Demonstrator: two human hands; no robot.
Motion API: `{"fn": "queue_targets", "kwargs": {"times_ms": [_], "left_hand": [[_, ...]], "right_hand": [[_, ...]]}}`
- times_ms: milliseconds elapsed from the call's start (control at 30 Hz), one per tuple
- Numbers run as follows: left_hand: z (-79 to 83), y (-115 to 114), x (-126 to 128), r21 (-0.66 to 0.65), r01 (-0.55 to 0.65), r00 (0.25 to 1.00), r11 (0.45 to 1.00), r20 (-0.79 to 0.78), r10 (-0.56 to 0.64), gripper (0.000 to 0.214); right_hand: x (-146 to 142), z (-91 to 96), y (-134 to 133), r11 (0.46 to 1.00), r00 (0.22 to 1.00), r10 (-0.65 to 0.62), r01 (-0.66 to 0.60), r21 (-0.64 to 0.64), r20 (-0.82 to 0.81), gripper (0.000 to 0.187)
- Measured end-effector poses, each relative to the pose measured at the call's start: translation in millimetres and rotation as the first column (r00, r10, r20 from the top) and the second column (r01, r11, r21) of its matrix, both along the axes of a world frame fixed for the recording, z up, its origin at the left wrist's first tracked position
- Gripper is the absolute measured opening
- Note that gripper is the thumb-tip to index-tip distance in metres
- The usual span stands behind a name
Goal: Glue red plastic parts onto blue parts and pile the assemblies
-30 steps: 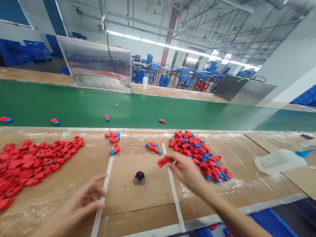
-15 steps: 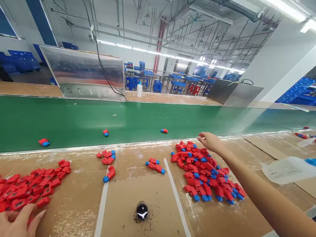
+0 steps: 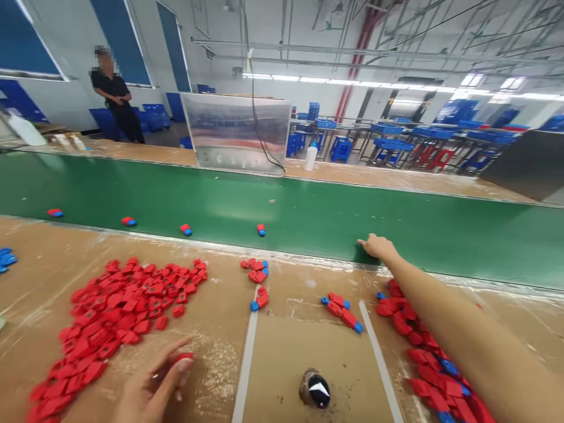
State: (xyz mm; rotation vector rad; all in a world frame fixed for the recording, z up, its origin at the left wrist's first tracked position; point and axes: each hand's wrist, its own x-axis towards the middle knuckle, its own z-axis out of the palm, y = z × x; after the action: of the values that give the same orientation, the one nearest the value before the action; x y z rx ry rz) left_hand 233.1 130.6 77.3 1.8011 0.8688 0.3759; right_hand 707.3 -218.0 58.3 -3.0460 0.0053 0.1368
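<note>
Low at the left, my left hand (image 3: pixel 152 385) has its thumb and fingers closed on a small red plastic block (image 3: pixel 184 356). Beside it spreads a pile of similar red blocks (image 3: pixel 118 311). My right hand (image 3: pixel 379 247) reaches over the near side of the green belt (image 3: pixel 211 197), fingers curled inward; whatever they may hold is hidden. Several red-and-blue pieces (image 3: pixel 261 229) lie spaced out along the belt. Under my right forearm is a heap of red-and-blue pieces (image 3: pixel 434 370), partly covered by the arm.
A black round-topped object (image 3: pixel 318 392) stands on cardboard between white tape strips (image 3: pixel 245 367). Small groups of red-and-blue pieces (image 3: pixel 255 270) lie near the belt edge. Beyond the belt are a metal panel (image 3: pixel 235 132), a white bottle (image 3: pixel 311 157) and a standing person (image 3: pixel 117 97).
The view has turned left. My left hand has come away from the red pile with a block. My right hand has moved forward over the belt, its fingers now curled.
</note>
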Motion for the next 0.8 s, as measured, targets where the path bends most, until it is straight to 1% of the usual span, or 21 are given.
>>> {"fn": "queue_targets", "kwargs": {"times_ms": [67, 167, 267, 333, 400, 467, 500, 533, 567, 600, 633, 700, 800], "left_hand": [[2.2, -16.2, 1.7, -0.11, 0.067, 0.998, 0.992, 0.006, -0.067, 0.054], [2.6, -33.5, 1.9, -0.27, 0.126, 0.991, 0.955, 0.085, -0.107, 0.046], [4.9, -49.8, 2.4, -0.408, 0.213, 0.975, 0.888, 0.152, -0.164, 0.036], [5.5, -61.0, 4.0, -0.437, 0.297, 0.954, 0.849, 0.175, -0.244, 0.033], [3.1, -72.3, 6.7, -0.406, 0.37, 0.929, 0.835, 0.183, -0.323, 0.036], [-2.3, -84.2, 10.2, -0.351, 0.423, 0.906, 0.836, 0.167, -0.388, 0.041], [-5.6, -90.4, 12.2, -0.335, 0.444, 0.896, 0.831, 0.163, -0.413, 0.043], [-8.8, -96.9, 14.3, -0.332, 0.468, 0.884, 0.819, 0.166, -0.438, 0.043], [-11.7, -103.6, 16.3, -0.341, 0.494, 0.869, 0.8, 0.176, -0.462, 0.043], [-14.2, -110.2, 18.1, -0.36, 0.519, 0.854, 0.775, 0.195, -0.482, 0.043], [-16.1, -116.7, 19.8, -0.384, 0.539, 0.842, 0.75, 0.224, -0.491, 0.043], [-18.8, -128.5, 21.8, -0.431, 0.556, 0.831, 0.711, 0.289, -0.475, 0.042], [-22.1, -142.5, 21.3, -0.479, 0.531, 0.847, 0.699, 0.331, -0.416, 0.041]], "right_hand": [[-10.8, 4.1, -10.1, 1.0, 1.0, -0.001, 0.001, -0.004, 0.011, 0.029], [-32.2, 18.1, -21.4, 0.998, 0.997, 0.051, -0.052, 0.032, 0.052, 0.031], [-64.9, 35.9, -28.3, 0.977, 0.983, 0.16, -0.171, 0.125, 0.086, 0.036], [-97.8, 45.4, -33.1, 0.938, 0.961, 0.26, -0.274, 0.214, 0.092, 0.038], [-140.0, 51.5, -38.3, 0.877, 0.927, 0.364, -0.374, 0.303, 0.092, 0.036], [-188.1, 54.7, -41.7, 0.784, 0.874, 0.472, -0.475, 0.4, 0.113, 0.029], [-212.4, 55.6, -42.1, 0.718, 0.838, 0.528, -0.527, 0.455, 0.137, 0.026], [-235.6, 56.0, -41.3, 0.628, 0.793, 0.584, -0.578, 0.521, 0.175, 0.025], [-257.1, 56.0, -39.5, 0.554, 0.759, 0.617, -0.607, 0.57, 0.208, 0.024], [-276.1, 55.4, -36.8, 0.496, 0.733, 0.64, -0.624, 0.604, 0.231, 0.023], [-292.4, 54.3, -33.5, 0.456, 0.712, 0.656, -0.637, 0.621, 0.248, 0.022], [-316.4, 49.8, -26.5, 0.432, 0.682, 0.681, -0.668, 0.606, 0.267, 0.02], [-334.0, 39.5, -18.2, 0.419, 0.639, 0.699, -0.729, 0.541, 0.321, 0.02]]}}
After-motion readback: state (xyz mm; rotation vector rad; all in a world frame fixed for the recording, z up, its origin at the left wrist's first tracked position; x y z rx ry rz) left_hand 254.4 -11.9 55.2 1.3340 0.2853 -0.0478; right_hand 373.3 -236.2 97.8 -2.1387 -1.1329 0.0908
